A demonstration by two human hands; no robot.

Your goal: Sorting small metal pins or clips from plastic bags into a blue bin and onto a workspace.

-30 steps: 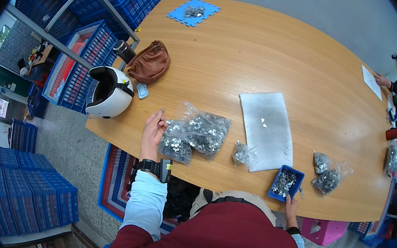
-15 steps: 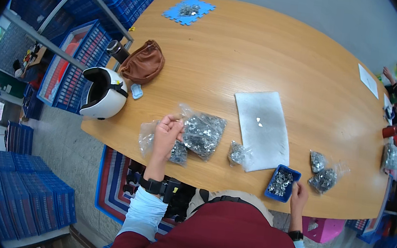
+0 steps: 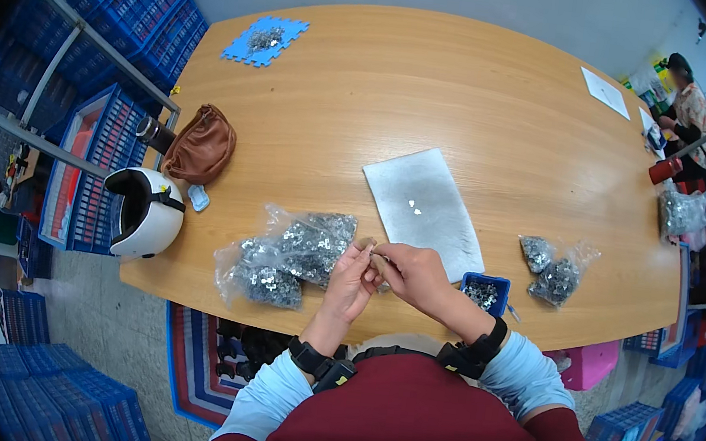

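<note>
My left hand and my right hand meet over the near edge of the table, fingertips pinched together. Whatever sits between them is too small to make out. Just left of my left hand lie clear plastic bags of small metal parts, one farther back and one nearer. Behind my right hand a pale grey mat carries a few small white pieces. To the right of my right hand stands a blue bin holding metal parts, partly hidden by my forearm.
Two smaller bags of parts lie right of the bin. A white helmet, a brown leather pouch and a dark flask stand at the left. A blue foam mat with parts lies far left. Another person sits far right.
My right hand has left the blue bin and come across to meet my left hand. My left hand has moved right, off the bags. The view has shifted.
</note>
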